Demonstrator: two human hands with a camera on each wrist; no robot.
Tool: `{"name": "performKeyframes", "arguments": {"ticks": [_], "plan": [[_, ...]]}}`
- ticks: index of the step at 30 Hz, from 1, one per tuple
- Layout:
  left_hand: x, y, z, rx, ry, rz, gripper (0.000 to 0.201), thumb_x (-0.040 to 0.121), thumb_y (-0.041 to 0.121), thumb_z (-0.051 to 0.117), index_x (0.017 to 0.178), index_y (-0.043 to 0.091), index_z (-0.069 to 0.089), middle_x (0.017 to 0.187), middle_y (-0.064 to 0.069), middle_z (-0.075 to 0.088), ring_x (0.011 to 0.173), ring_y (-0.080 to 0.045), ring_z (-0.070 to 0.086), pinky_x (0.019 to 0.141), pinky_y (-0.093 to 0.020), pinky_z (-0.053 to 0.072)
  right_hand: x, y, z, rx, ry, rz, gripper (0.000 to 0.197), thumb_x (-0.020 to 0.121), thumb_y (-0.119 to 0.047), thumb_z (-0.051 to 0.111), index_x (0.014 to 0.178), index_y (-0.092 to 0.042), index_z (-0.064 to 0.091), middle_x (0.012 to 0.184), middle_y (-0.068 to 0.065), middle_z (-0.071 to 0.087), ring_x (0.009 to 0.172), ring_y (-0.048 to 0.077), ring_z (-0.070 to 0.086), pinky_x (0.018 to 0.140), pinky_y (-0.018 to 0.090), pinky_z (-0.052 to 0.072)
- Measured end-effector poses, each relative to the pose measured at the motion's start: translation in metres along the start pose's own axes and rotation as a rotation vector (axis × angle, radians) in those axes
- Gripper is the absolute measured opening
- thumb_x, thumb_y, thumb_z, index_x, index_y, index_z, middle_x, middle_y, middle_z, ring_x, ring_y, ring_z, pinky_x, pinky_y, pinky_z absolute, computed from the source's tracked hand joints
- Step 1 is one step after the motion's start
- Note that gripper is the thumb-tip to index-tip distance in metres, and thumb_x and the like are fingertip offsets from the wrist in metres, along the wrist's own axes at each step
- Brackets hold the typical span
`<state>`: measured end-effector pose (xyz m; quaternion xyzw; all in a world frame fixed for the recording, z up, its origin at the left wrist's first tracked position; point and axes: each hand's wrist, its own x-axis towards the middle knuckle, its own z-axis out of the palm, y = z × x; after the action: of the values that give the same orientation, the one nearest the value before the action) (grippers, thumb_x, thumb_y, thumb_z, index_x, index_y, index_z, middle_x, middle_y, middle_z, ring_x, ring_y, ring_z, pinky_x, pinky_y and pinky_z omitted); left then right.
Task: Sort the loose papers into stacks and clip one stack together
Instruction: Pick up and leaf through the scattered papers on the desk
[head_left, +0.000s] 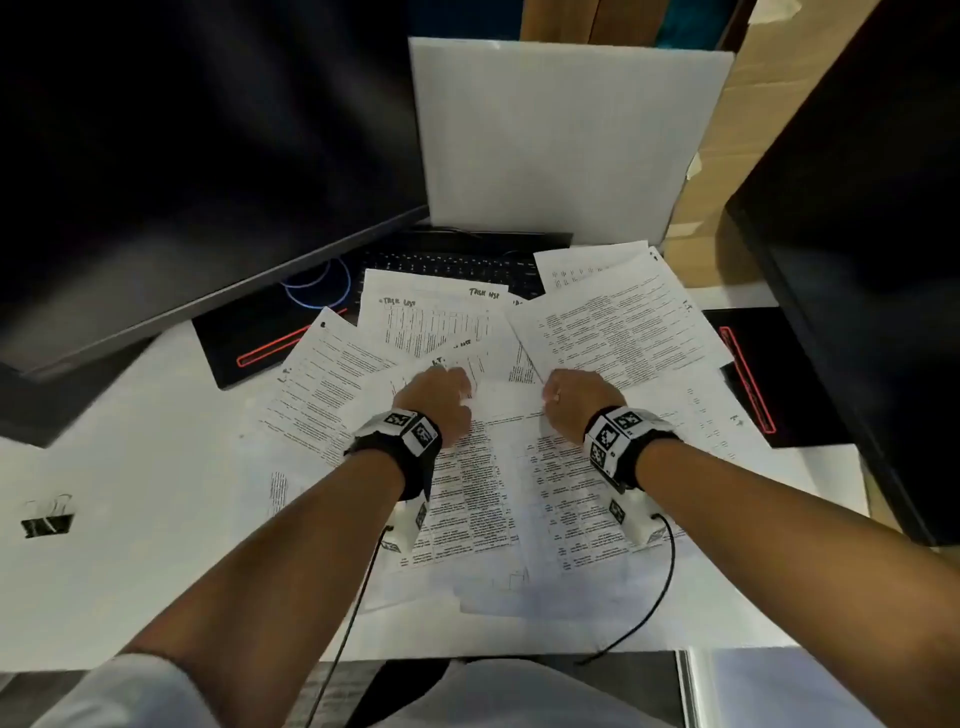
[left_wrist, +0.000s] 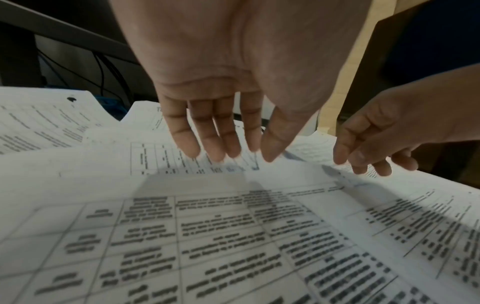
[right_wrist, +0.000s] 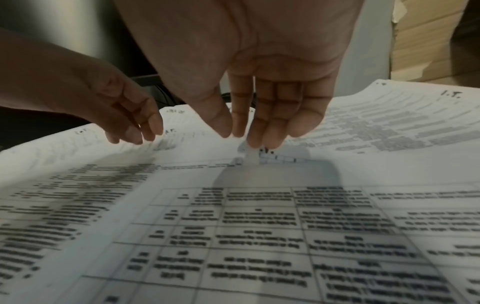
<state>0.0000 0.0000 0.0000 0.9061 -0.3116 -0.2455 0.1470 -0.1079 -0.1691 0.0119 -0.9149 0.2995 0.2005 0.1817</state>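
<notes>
Several loose printed papers (head_left: 618, 322) lie fanned and overlapping on the white desk (head_left: 130, 545). Two sheets with tables (head_left: 478, 499) lie nearest me, under both wrists. My left hand (head_left: 457, 382) hangs over the far edge of the left sheet, fingers straight (left_wrist: 187, 144), tips at or just above the paper, holding nothing. My right hand (head_left: 550, 389) is beside it, and its thumb and fingers (right_wrist: 270, 131) pinch the raised top edge of a sheet (right_wrist: 249, 152). A black binder clip (head_left: 48, 522) lies alone at the desk's left.
A dark monitor (head_left: 182, 182) leans over the left rear and a black keyboard (head_left: 447, 265) lies behind the papers. A white board (head_left: 561, 140) stands at the back. A black mat with red outlines (head_left: 244, 338) lies under the papers. A dark panel (head_left: 857, 260) borders the right.
</notes>
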Motion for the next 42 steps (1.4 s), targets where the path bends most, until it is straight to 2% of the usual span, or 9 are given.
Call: {"name": "performKeyframes", "arguments": {"ticks": [3, 7, 10, 20, 24, 29, 32, 38, 42], "plan": [[0.004, -0.003, 0.005, 0.153, 0.019, -0.068, 0.044, 0.083, 0.024, 0.061, 0.125, 0.022, 0.05, 0.123, -0.007, 0.048, 0.115, -0.027, 0.047, 0.095, -0.04, 0.045, 0.004, 0.008, 0.004, 0.048, 0.058, 0.043, 0.039, 0.09, -0.023, 0.049, 0.13, -0.021, 0.046, 0.129, 0.007, 0.05, 0.115, 0.026, 0.052, 0.094, 0.04, 0.048], [0.006, -0.011, 0.013, 0.198, -0.002, -0.068, 0.034, 0.084, 0.028, 0.061, 0.117, 0.023, 0.054, 0.118, -0.004, 0.051, 0.112, -0.025, 0.048, 0.096, -0.039, 0.04, 0.009, 0.013, 0.014, 0.022, 0.059, 0.062, 0.042, 0.089, -0.023, 0.053, 0.13, -0.019, 0.046, 0.13, 0.009, 0.046, 0.118, 0.028, 0.049, 0.096, 0.042, 0.046], [0.006, -0.015, 0.015, 0.177, 0.016, -0.054, 0.024, 0.085, 0.028, 0.06, 0.109, 0.023, 0.056, 0.115, -0.002, 0.053, 0.11, -0.024, 0.049, 0.096, -0.038, 0.04, 0.015, 0.016, 0.014, 0.01, 0.056, 0.063, 0.039, 0.088, -0.02, 0.052, 0.127, -0.02, 0.047, 0.129, 0.007, 0.046, 0.117, 0.027, 0.049, 0.095, 0.04, 0.047], [0.004, -0.005, 0.024, 0.134, 0.01, 0.018, 0.04, 0.08, 0.039, 0.068, 0.115, 0.025, 0.054, 0.114, -0.001, 0.053, 0.11, -0.024, 0.05, 0.097, -0.04, 0.038, 0.021, 0.017, 0.013, -0.051, 0.089, 0.024, 0.02, 0.09, -0.02, 0.05, 0.108, -0.019, 0.057, 0.117, 0.007, 0.051, 0.107, 0.025, 0.053, 0.093, 0.04, 0.049], [0.005, -0.004, 0.024, 0.084, -0.002, 0.01, 0.032, 0.079, 0.033, 0.07, 0.105, 0.023, 0.054, 0.1, 0.002, 0.054, 0.099, -0.022, 0.055, 0.088, -0.037, 0.044, 0.02, 0.023, 0.016, 0.037, 0.112, -0.033, 0.021, 0.089, -0.022, 0.05, 0.109, -0.022, 0.056, 0.116, 0.004, 0.052, 0.106, 0.024, 0.054, 0.094, 0.04, 0.046], [0.003, 0.004, 0.026, 0.064, 0.058, 0.057, 0.021, 0.083, 0.015, 0.063, 0.103, 0.021, 0.059, 0.103, 0.0, 0.06, 0.099, -0.021, 0.056, 0.082, -0.032, 0.046, 0.017, 0.028, 0.019, 0.11, 0.129, -0.071, 0.026, 0.086, -0.022, 0.055, 0.112, -0.023, 0.056, 0.115, 0.002, 0.051, 0.104, 0.022, 0.054, 0.092, 0.038, 0.047], [0.0, 0.004, 0.025, 0.02, 0.101, 0.058, 0.014, 0.09, 0.021, 0.056, 0.103, 0.021, 0.061, 0.104, 0.001, 0.056, 0.093, -0.019, 0.057, 0.081, -0.032, 0.049, 0.016, 0.03, 0.018, 0.127, 0.174, -0.102, 0.026, 0.086, -0.018, 0.056, 0.112, -0.022, 0.057, 0.115, 0.002, 0.052, 0.104, 0.021, 0.054, 0.091, 0.036, 0.047], [-0.015, -0.008, 0.012, -0.172, 0.178, -0.039, 0.011, 0.094, 0.02, 0.052, 0.1, 0.023, 0.06, 0.092, 0.006, 0.06, 0.081, -0.014, 0.058, 0.067, -0.025, 0.043, 0.017, 0.035, 0.017, 0.059, 0.117, -0.077, 0.033, 0.089, -0.015, 0.051, 0.12, -0.025, 0.053, 0.121, 0.001, 0.048, 0.11, 0.022, 0.052, 0.095, 0.037, 0.046], [-0.027, -0.029, -0.005, -0.32, 0.261, -0.15, 0.005, 0.093, 0.017, 0.055, 0.095, 0.02, 0.06, 0.078, 0.001, 0.064, 0.068, -0.019, 0.061, 0.055, -0.023, 0.044, 0.02, 0.039, 0.015, -0.052, 0.106, -0.067, 0.017, 0.09, -0.022, 0.048, 0.104, -0.024, 0.057, 0.113, 0.003, 0.05, 0.1, 0.023, 0.054, 0.087, 0.036, 0.048]]}}
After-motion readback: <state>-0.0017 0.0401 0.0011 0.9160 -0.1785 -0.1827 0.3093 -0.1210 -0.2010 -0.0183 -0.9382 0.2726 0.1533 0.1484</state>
